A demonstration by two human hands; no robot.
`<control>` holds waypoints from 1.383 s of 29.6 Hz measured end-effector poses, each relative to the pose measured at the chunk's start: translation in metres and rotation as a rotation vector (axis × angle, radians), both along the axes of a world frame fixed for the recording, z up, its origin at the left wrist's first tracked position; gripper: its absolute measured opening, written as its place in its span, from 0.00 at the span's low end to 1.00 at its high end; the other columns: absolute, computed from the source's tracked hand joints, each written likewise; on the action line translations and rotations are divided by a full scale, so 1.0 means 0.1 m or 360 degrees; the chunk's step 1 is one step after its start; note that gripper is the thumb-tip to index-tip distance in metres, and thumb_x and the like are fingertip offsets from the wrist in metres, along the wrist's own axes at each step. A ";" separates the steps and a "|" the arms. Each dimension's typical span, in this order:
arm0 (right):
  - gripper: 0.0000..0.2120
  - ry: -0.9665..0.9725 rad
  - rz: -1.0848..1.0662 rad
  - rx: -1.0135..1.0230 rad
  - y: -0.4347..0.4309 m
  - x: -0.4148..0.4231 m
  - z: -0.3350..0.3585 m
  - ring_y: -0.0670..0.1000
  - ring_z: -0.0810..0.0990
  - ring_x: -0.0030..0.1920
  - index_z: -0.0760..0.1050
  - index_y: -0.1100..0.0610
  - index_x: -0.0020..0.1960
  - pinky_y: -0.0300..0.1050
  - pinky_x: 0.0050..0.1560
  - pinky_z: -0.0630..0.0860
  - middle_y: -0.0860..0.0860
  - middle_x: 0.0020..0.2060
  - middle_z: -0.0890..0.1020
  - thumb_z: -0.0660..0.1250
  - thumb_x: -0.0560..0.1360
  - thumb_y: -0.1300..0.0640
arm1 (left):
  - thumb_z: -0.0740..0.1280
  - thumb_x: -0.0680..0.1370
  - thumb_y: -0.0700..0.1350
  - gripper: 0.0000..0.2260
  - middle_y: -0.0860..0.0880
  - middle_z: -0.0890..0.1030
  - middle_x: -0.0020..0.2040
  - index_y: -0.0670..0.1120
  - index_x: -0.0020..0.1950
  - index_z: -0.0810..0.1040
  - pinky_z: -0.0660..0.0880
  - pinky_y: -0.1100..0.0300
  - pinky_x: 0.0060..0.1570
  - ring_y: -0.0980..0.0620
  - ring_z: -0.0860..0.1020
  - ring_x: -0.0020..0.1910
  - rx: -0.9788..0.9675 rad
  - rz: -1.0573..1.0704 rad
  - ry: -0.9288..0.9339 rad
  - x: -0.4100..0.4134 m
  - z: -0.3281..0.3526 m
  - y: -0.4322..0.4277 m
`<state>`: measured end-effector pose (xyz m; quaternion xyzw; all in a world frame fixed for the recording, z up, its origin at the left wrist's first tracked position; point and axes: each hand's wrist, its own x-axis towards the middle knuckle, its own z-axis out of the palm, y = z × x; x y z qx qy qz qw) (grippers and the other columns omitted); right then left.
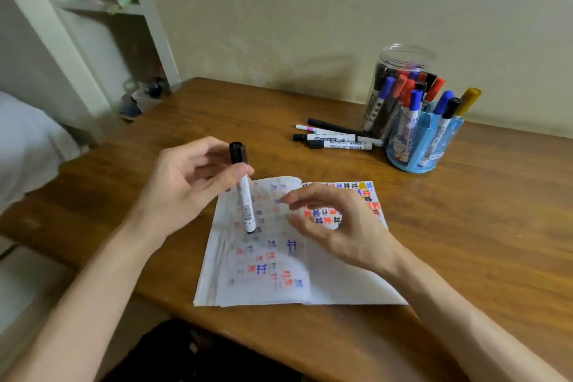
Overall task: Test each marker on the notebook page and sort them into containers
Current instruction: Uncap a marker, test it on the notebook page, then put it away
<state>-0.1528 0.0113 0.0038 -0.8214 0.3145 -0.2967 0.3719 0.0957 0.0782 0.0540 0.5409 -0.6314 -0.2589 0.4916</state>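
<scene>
My left hand [189, 177] pinches a black-capped white marker [245, 205] near its cap and holds it upright, its lower end over the left page. An open notebook [279, 276] full of red, blue and black test marks lies in front of me on the table. Above the right page hovers my right hand [338, 223], fingers loosely curled and holding nothing. Several loose markers [338, 140] lie at the back, beside a clear jar [400, 71] and a blue holder [429, 141], both filled with markers.
The wooden table [480, 226] has bare room to the right of the notebook and at the back left. Its left edge drops to the floor, where a white shelf unit [102, 25] stands. A pale wall runs behind the table.
</scene>
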 end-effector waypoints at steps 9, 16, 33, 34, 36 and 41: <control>0.14 0.0128 0.0433 -0.0165 0.20 1.06 0.10 0.40 0.79 0.63 0.79 0.43 0.65 0.44 0.66 0.76 0.36 0.58 0.82 0.73 0.81 0.50 | 0.75 0.74 0.53 0.10 0.46 0.87 0.50 0.51 0.52 0.84 0.79 0.39 0.60 0.44 0.86 0.52 0.0005 0.0392 0.0089 0.87 -0.04 0.96; 0.13 0.0077 0.0658 -0.0245 0.48 1.78 0.06 0.41 0.81 0.60 0.82 0.48 0.64 0.42 0.65 0.76 0.42 0.58 0.84 0.74 0.79 0.54 | 0.75 0.77 0.44 0.07 0.46 0.87 0.48 0.46 0.54 0.83 0.77 0.33 0.60 0.44 0.85 0.52 0.0120 0.0704 0.0060 1.26 -0.30 1.65; 0.10 0.0033 0.0661 -0.0223 0.49 1.85 0.07 0.43 0.85 0.56 0.82 0.50 0.61 0.48 0.62 0.80 0.42 0.58 0.85 0.72 0.81 0.57 | 0.71 0.81 0.40 0.04 0.51 0.87 0.47 0.44 0.54 0.84 0.81 0.43 0.53 0.48 0.85 0.49 0.0169 0.0665 -0.0081 1.29 -0.41 1.75; 0.09 0.0054 0.0639 -0.0211 0.47 1.79 0.07 0.43 0.84 0.57 0.82 0.49 0.61 0.49 0.62 0.81 0.42 0.58 0.85 0.72 0.81 0.56 | 0.71 0.81 0.41 0.03 0.51 0.87 0.47 0.44 0.54 0.84 0.82 0.45 0.53 0.48 0.85 0.49 0.0162 0.0628 -0.0087 1.23 -0.41 1.68; 0.09 0.0110 0.0619 -0.0145 0.46 1.66 0.07 0.42 0.84 0.58 0.82 0.48 0.61 0.48 0.63 0.81 0.41 0.59 0.84 0.71 0.81 0.53 | 0.71 0.81 0.42 0.03 0.52 0.87 0.47 0.45 0.53 0.84 0.82 0.49 0.52 0.49 0.85 0.49 0.0153 0.0568 -0.0094 1.10 -0.43 1.55; 0.09 0.0070 0.0402 -0.0136 0.31 1.19 0.05 0.42 0.84 0.57 0.83 0.49 0.60 0.49 0.60 0.82 0.40 0.58 0.84 0.71 0.80 0.53 | 0.71 0.81 0.45 0.03 0.56 0.86 0.47 0.48 0.53 0.84 0.82 0.57 0.50 0.50 0.85 0.51 0.0124 0.0367 -0.0143 0.76 -0.45 1.05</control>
